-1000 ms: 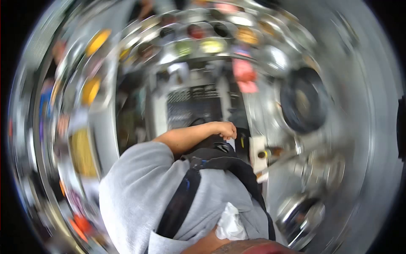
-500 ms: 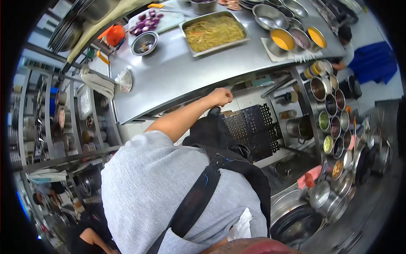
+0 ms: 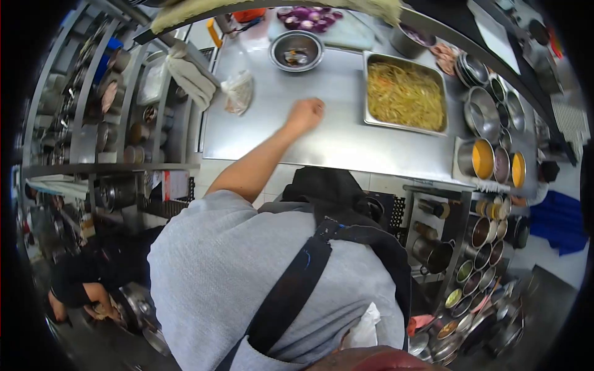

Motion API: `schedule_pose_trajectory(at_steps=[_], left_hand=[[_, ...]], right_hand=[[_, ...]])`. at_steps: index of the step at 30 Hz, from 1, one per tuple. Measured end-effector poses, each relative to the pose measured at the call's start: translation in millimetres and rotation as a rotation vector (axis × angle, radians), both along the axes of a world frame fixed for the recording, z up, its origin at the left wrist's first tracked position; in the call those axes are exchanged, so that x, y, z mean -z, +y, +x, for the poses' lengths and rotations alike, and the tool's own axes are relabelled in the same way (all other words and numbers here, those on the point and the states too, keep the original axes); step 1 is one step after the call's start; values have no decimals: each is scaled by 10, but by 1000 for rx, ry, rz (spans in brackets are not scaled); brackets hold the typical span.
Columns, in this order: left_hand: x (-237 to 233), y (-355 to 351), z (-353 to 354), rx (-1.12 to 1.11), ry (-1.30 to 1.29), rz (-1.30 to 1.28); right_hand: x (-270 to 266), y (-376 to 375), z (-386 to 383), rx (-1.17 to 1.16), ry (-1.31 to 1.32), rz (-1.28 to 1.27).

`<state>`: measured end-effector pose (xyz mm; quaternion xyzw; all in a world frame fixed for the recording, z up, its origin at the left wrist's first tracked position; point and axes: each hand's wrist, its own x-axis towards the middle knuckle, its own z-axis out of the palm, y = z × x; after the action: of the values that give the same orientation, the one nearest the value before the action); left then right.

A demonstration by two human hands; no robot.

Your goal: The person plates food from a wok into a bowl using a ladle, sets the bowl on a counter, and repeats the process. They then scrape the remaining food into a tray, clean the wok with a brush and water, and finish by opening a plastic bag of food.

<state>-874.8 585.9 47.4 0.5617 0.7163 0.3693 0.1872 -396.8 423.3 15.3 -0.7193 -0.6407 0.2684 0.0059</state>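
Note:
My left hand [image 3: 306, 115] is above the steel worktable [image 3: 266, 137], its fingers curled into a loose fist with nothing showing in them. Beyond it stands a steel bowl [image 3: 296, 52] with small scraps inside. To the left lies a knotted plastic bag [image 3: 237, 93] with pale contents. On the right, a rectangular steel tray [image 3: 366, 99] holds cooked shredded vegetables [image 3: 405, 96]. Cut purple onions [image 3: 309, 18] rest on a white cutting board [image 3: 346, 37] at the back. My right hand is out of view.
Steel bowls [image 3: 482, 114] and pots of orange sauce [image 3: 482, 158] stand at the table's right end. An overhead shelf edge [image 3: 204, 17] crosses the top. Racks [image 3: 80, 145] line the left side. A person in black [image 3: 99, 272] bends at lower left; another person [image 3: 543, 185] is far right.
My body has turned left and come closer to the worktable. My left hand has gone from before the table's front edge to above its top, still closed.

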Motion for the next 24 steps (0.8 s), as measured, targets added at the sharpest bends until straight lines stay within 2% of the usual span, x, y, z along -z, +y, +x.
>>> schedule_pose_trajectory(at_steps=[3,4,6,7,9,13,18,19,20,22,24], left_hand=[[-169,7,-1092,-408,166,-87],[-126,-11,-1520,-407,341,-71],[-233,-59,-1953,-642,499,-237],[-150,-77,-2212,-649,504,-245],[103,-96,-2602,-536,539,-609],[249,-210,-2578,-490,579,-650],[311,-482,-2285,-720,437,-509],[312,-536,-2227,-728,432,-514],[269,-554,-2175,-722,392,-497],[134,-559,-2050,-714,358,-479],[-120,-544,-1772,-740,-270,-221]], right_hand=[[59,111,40,-21,-38,-51],[85,138,58,-27,-47,-64],[135,184,111,-42,-55,-83],[157,199,135,-47,-60,-89],[187,235,185,-56,-63,-99],[260,299,307,-73,-55,-93],[433,434,531,-136,25,3],[-205,595,202,-141,-38,-10],[-406,714,61,-147,-39,-10],[-553,885,-134,31,129,-47],[-387,1112,-212,-67,249,142]])
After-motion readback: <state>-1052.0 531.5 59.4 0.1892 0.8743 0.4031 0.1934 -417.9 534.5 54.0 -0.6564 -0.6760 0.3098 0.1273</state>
